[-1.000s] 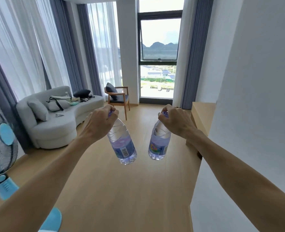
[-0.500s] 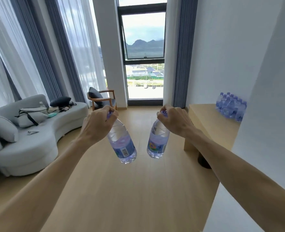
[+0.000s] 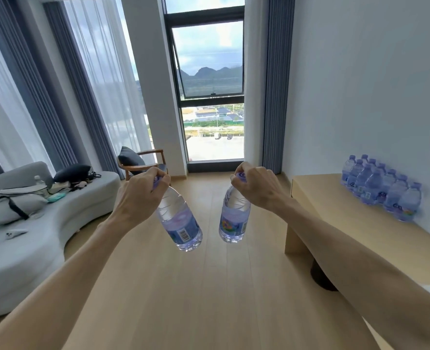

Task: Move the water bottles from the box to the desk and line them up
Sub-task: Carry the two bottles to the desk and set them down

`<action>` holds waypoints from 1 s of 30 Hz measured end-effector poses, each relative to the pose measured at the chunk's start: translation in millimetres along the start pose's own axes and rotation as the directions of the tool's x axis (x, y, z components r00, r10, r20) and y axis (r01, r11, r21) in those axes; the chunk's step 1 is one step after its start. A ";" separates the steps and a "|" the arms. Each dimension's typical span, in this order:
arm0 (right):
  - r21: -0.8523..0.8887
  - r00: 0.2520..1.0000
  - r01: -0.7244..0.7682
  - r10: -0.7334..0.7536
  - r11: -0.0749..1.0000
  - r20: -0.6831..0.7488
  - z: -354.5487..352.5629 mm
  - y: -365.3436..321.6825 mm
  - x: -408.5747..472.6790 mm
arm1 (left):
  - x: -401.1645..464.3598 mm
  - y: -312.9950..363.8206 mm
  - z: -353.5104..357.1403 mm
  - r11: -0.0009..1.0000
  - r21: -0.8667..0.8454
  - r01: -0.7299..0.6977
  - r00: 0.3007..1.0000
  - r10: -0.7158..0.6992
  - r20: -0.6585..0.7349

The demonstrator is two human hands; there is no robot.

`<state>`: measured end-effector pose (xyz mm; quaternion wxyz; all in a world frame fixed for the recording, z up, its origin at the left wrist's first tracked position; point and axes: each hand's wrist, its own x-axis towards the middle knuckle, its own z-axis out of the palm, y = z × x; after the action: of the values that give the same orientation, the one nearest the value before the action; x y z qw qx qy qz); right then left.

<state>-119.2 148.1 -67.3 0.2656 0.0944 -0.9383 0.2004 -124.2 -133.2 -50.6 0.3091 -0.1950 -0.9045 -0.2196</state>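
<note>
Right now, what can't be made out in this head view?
- Both bottle caps: covered by the left hand and right hand.
- Bottles on the desk: overlapping row, count unclear.
- Source box: outside the frame.
- Dark object under desk: hidden behind right forearm.

Both bare forearms reach forward from the lower corners, converging toward the middle at about the same height. The left hand (image 3: 140,192) has its back turned up, fingers (image 3: 161,178) curled round the purple cap of a clear plastic water bottle (image 3: 179,222) that hangs tilted below it. The right hand (image 3: 256,185) mirrors it, pinching the cap of a second clear plastic water bottle (image 3: 234,218), hanging nearly upright.
</note>
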 end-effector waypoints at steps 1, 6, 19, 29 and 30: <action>0.000 1.000 -0.002 0.002 1.000 -0.001 5.1 9.6 15.6 | 14.3 -5.1 10.2 1.000 -0.002 0.003 1.000 -0.003 -0.006; -0.019 0.999 -0.052 0.052 0.998 -0.008 34.2 55.6 79.1 | 78.7 -28.0 62.8 0.999 -0.013 0.029 1.000 -0.029 0.001; -0.134 0.981 -0.192 0.192 0.972 -0.017 115.7 191.0 226.2 | 269.3 -92.3 245.4 0.985 -0.120 -0.128 0.983 0.142 0.119; -0.171 0.900 -0.434 0.416 0.885 -0.131 117.8 296.5 294.2 | 414.7 -71.5 372.8 0.918 -0.271 -0.289 0.923 0.342 0.175; -0.174 0.887 -0.459 0.440 0.871 -0.139 116.6 310.4 296.5 | 424.7 -64.7 387.9 0.909 -0.290 -0.300 0.915 0.360 0.181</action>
<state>-510.3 357.4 -100.3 0.2639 -0.1635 -0.9362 0.1647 -650.7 106.3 -71.0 0.2071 -0.4083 -0.8518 -0.2548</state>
